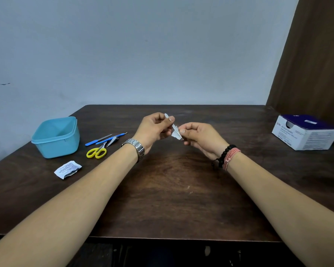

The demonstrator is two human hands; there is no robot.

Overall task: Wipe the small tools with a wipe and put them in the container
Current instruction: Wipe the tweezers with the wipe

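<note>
Centre of frame, above the table (162, 189): left hand (154, 130) pinches the upper end of a slim metal tool (174, 126), fingers curled round it. Right hand (199, 136) has thumb and forefinger clamped on a folded white wipe (175, 134) wrapped about the tool's lower part. Tool's long axis runs from upper left to lower right, its tip end toward the right hand. Judged step: wiping this tool, not yet deposited. Turquoise container (55, 136) sits at left of frame, open, apparently with nothing in it; it lies left of the held tool and on the left hand's side, so the left hand is nearer for the drop. Beside the container, unwiped by appearance: yellow scissors (96, 152), nail clipper (112, 140), two blue-handled tools (104, 140). Torn wrapper (68, 169) lower left; swab box (305, 132) at right edge.
</note>
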